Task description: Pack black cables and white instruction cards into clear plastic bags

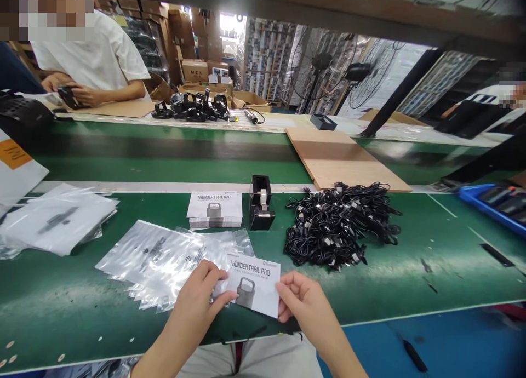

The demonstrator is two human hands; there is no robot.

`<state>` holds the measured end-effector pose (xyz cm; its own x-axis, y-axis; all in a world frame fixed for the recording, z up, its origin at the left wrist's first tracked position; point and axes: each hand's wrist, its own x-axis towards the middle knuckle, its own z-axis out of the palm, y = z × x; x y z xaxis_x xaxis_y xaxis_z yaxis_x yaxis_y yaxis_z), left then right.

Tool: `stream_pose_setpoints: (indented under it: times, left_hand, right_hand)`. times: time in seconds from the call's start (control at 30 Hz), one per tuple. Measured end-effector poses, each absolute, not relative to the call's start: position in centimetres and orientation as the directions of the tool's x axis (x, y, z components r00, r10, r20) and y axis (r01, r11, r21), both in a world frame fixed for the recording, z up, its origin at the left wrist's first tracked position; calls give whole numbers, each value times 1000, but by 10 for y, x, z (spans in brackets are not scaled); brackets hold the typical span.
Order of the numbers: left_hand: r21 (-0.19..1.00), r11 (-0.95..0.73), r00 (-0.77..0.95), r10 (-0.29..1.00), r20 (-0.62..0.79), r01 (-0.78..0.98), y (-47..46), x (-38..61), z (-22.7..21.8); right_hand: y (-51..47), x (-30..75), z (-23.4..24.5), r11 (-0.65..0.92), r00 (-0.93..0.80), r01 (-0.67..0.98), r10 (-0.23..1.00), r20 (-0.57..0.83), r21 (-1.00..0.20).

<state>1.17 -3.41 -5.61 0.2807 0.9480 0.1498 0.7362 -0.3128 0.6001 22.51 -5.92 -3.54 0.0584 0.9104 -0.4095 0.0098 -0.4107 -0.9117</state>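
- Our right hand (302,298) has its fingers closed on the right edge of a white booklet (261,274), the thumb lying on the front and the other fingers curled behind
- Our left hand (201,290) is at the booklet's left edge, thumb and forefinger slightly parted with a bit of clear plastic between them; we cannot tell whether they also grip the paper
- The booklet is near the front of the green bench (382,290), tilted a little, its printed face with a speaker picture turned up towards us
- Just beyond our left hand we have a fanned pile of clear bags (143,252), reaching up to the booklet
- Behind it we see a neat stack of booklets (215,209), with a black tape dispenser (262,216) just beside it on the right
- Further right lies a tangled heap of black cables (341,224), and a wooden board (345,156) sits behind them
- At the far right edge we see a blue tray (491,216)
- Across from us, a co-worker in a white shirt (110,44) holds a small black object (68,97)
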Motion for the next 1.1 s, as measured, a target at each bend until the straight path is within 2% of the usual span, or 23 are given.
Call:
stream_pose_setpoints:
  times: [0.07,0.17,0.33,0.43,0.53,0.63,0.73,0.8,0.87,0.93,0.97,1.03,1.1]
  left_hand:
    - [560,-348,294,937,187,752,-34,13,-57]
    - [556,-353,313,934,171,752,-33,15,-52]
    - [680,-258,248,962,114,686,-35,25,-36]
    - [755,-213,277,960,44,620,-34,31,-28]
    - [828,-181,334,942,-9,531,-33,34,-25]
    - [879,-163,369,929,-16,449,-31,33,-26]
    - [874,-121,337,940,-52,471,-29,29,-29]
    - [851,-87,294,952,-81,518,-28,26,-32]
    - [829,-73,286,952,-107,555,-27,23,-34]
    - [817,-74,297,947,-122,572,-27,21,-37]
    - [816,-74,301,945,-126,574,-27,21,-38]
    - [819,-70,296,947,-125,570,-27,20,-39]
    - [819,-66,287,950,-124,570,-27,21,-39]
  right_hand:
    - [-58,223,-35,-447,21,-34,894,-448,-894]
    - [-58,221,-35,-441,23,-92,896,-444,-893]
    - [-53,211,-34,-418,16,-117,906,-423,-901]
    - [-45,194,-34,-383,-18,6,924,-383,-924]
    - [-35,176,-35,-189,18,331,981,-194,-924]
    - [-29,170,-32,4,-74,648,996,-57,-762]
    - [-25,186,-21,118,-161,770,987,-12,-627]
    - [-20,206,-11,57,-43,860,998,41,-507]
    - [-11,224,-3,-88,128,953,984,120,-291]
    - [0,235,0,-175,185,982,968,171,-71]
    - [5,237,0,-173,170,985,970,172,0]
    - [12,236,-4,-115,107,992,985,139,47]
    - [12,233,-10,-56,52,998,992,115,31]
